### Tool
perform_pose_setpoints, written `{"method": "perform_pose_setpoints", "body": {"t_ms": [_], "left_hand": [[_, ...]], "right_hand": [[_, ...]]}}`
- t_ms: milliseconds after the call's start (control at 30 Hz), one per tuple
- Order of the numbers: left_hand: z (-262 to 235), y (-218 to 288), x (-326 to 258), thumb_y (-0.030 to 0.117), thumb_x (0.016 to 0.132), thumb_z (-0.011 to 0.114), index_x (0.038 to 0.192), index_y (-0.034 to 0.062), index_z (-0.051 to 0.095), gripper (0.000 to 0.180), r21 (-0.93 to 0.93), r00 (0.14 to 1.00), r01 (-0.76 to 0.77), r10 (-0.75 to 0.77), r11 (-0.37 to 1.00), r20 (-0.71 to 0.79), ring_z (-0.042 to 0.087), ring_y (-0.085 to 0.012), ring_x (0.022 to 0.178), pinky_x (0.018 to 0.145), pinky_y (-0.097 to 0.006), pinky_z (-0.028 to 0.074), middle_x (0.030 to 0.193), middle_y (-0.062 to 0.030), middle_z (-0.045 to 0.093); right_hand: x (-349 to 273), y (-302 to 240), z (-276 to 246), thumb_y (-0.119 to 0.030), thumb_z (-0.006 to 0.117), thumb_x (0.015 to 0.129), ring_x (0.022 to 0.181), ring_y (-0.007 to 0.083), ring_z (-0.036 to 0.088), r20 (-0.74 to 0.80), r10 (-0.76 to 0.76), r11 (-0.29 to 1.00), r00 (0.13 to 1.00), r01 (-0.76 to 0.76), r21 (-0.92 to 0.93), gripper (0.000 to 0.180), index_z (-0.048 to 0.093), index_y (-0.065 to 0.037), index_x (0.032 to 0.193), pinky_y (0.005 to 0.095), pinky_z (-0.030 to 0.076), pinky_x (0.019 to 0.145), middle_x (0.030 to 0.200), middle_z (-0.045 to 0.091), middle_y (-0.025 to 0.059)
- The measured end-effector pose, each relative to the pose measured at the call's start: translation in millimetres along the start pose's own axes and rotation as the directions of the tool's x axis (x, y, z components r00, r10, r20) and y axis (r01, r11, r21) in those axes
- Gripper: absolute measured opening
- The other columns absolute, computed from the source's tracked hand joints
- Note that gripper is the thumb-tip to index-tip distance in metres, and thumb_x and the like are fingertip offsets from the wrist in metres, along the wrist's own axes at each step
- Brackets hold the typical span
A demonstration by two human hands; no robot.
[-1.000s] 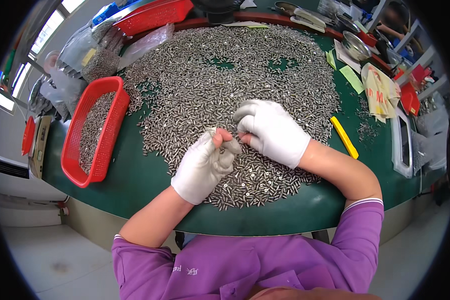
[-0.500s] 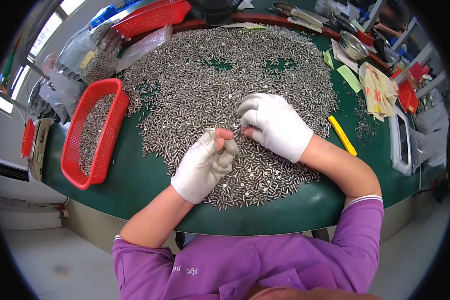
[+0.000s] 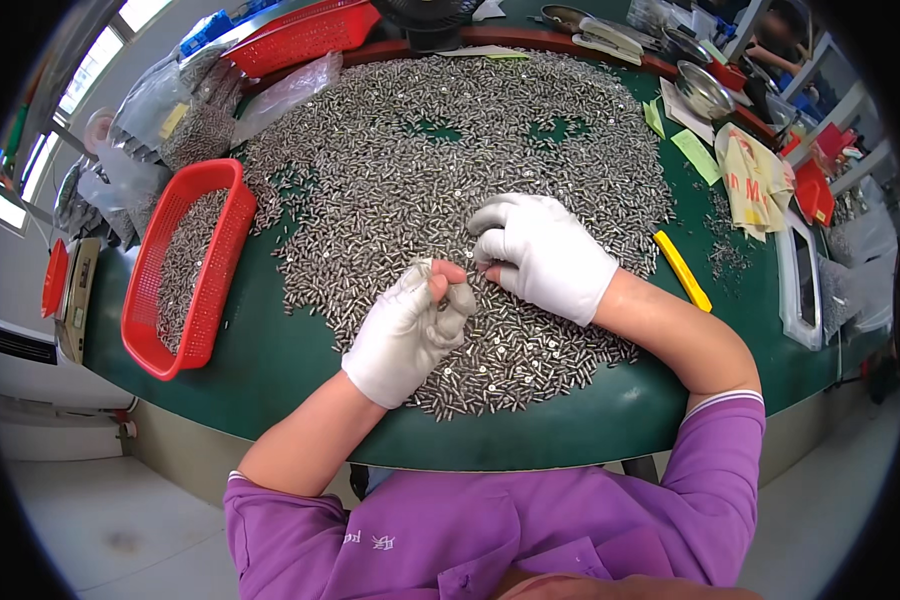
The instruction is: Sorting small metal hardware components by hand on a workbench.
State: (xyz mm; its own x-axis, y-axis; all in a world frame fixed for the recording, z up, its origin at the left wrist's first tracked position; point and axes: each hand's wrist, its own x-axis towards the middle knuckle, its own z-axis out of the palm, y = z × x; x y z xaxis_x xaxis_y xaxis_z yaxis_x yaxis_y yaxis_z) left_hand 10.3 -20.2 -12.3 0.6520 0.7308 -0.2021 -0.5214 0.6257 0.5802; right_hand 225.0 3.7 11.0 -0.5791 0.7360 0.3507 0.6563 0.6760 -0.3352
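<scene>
A wide spread of small, shiny metal pins (image 3: 440, 150) covers the middle of the green table. Both my hands wear white gloves with bare thumb and finger tips. Low over the near part of the pile, my left hand (image 3: 410, 325) is closed, thumb and forefinger pinched together. My right hand (image 3: 550, 255) is bent palm down just right of it, fingers curled toward the thumb at the pins. Whatever either pinch holds is too small or hidden to make out. The two sets of fingertips are close but apart.
At left stands a red plastic basket (image 3: 232, 240) part filled with pins, beside a scale (image 3: 75, 300). Bags of pins (image 3: 205, 115) lie behind it. On the right are a yellow cutter (image 3: 682, 270), a cloth bag (image 3: 755, 185) and a metal bowl (image 3: 705, 90). Another person (image 3: 778, 45) is far right.
My right hand has shifted slightly left, its fingertips closer to my left fingers. My left hand has hardly moved and stays pinched.
</scene>
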Motion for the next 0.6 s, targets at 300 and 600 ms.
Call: {"method": "perform_pose_setpoints", "body": {"t_ms": [300, 600], "left_hand": [[16, 1, -4, 0.026, 0.094, 0.062, 0.104, 0.0100, 0.056, 0.020, 0.187, 0.992, 0.064, -0.041, 0.980, -0.123, 0.047, -0.0033, 0.062, 0.055, -0.016, 0.037, 0.084, -0.0005, 0.060], [16, 3, -5, 0.028, 0.095, 0.060, 0.100, 0.0105, 0.055, 0.019, 0.288, 0.990, 0.072, -0.033, 0.955, -0.140, 0.045, -0.0041, 0.060, 0.053, -0.016, 0.036, 0.082, -0.0005, 0.059]], "right_hand": [[7, -6, -13, -0.015, 0.069, 0.075, 0.097, 0.0315, 0.061, -0.128, -0.130, 0.966, 0.983, 0.155, 0.207, 0.018, 0.062, -0.005, 0.088, 0.0401, 0.050, 0.083, 0.100, 0.063, 0.0111], [1, -5, -17, -0.018, 0.070, 0.073, 0.105, 0.0285, 0.057, -0.006, 0.049, 0.993, 0.999, -0.049, -0.110, 0.017, 0.067, -0.007, 0.086, 0.0414, 0.046, 0.089, 0.104, 0.063, 0.0078]]}}
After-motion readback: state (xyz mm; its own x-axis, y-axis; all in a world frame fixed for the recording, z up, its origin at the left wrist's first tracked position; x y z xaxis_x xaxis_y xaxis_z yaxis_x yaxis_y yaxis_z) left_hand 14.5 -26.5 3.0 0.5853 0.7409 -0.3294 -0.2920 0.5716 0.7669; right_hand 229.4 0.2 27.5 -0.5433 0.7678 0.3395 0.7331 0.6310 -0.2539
